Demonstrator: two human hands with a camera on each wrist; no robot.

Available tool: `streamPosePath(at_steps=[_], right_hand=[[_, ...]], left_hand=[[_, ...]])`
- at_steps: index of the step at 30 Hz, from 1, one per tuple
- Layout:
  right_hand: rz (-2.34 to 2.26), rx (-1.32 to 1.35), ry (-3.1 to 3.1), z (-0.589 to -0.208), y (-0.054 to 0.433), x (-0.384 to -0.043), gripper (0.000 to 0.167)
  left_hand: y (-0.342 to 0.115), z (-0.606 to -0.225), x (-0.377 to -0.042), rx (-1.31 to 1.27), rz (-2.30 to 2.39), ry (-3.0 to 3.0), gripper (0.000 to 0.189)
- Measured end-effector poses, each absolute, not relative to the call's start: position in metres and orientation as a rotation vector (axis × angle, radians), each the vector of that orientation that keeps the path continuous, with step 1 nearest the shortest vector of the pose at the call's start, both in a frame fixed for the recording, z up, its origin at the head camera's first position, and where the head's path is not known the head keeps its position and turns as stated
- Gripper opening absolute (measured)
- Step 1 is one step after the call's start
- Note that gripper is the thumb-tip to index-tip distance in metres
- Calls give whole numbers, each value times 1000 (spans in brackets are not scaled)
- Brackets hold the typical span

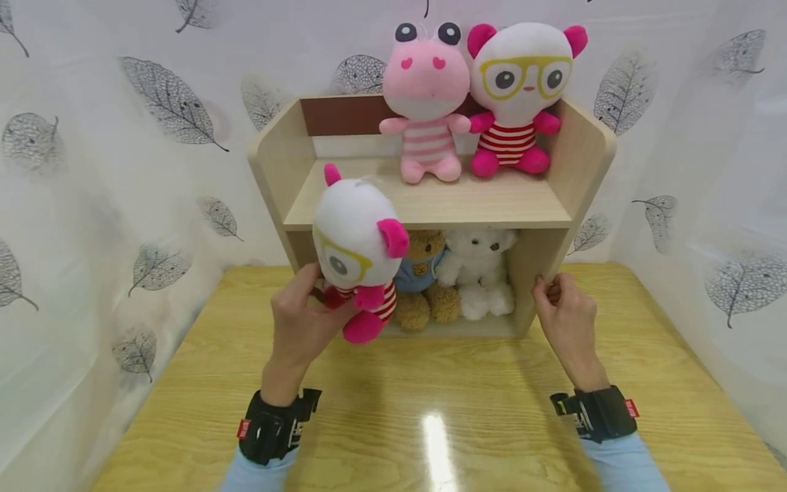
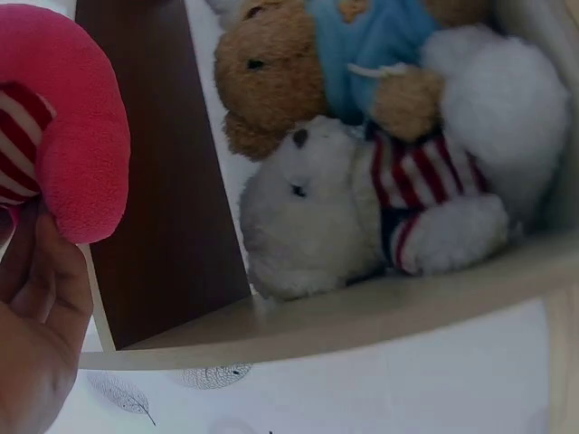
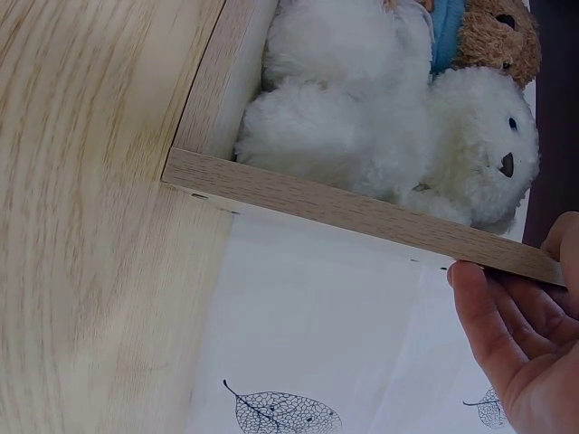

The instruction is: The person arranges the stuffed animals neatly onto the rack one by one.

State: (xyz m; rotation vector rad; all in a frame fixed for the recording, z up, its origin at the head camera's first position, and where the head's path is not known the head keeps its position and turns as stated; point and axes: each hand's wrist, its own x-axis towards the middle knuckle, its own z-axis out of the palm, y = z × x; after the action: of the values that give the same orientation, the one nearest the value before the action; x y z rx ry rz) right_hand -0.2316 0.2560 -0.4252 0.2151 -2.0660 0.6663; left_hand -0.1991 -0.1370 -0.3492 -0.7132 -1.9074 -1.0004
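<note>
My left hand (image 1: 304,321) grips a panda plush toy (image 1: 353,229) around its striped body, in front of the shelf's left side. The toy has a white head, yellow glasses and pink ears; in the left wrist view only its pink limb (image 2: 95,136) and part of the stripes show. My right hand (image 1: 565,318) pinches the front edge of the wooden shelf's (image 1: 430,205) right side panel, thumb on one face and fingers on the other. On the lower level sit a brown teddy bear (image 1: 420,273) in a blue top and a white teddy bear (image 1: 479,273).
Up on the top level, a pink hippo plush (image 1: 427,102) and another panda plush (image 1: 519,96) sit side by side. A white bear (image 2: 308,208) in red stripes lies on the lower level in the left wrist view. The shelf stands on a wooden table (image 1: 393,396) before leaf-print sheeting.
</note>
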Motion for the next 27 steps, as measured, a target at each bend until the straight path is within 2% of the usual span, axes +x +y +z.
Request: streamPosePath(at_steps=[14, 27], right_hand=[[687, 229, -2052, -426, 255, -232, 14], [679, 230, -2054, -426, 256, -232, 14]], left_hand=[[-116, -307, -207, -406, -1087, -1854, 40], [-110, -267, -228, -244, -1166, -1978, 42]])
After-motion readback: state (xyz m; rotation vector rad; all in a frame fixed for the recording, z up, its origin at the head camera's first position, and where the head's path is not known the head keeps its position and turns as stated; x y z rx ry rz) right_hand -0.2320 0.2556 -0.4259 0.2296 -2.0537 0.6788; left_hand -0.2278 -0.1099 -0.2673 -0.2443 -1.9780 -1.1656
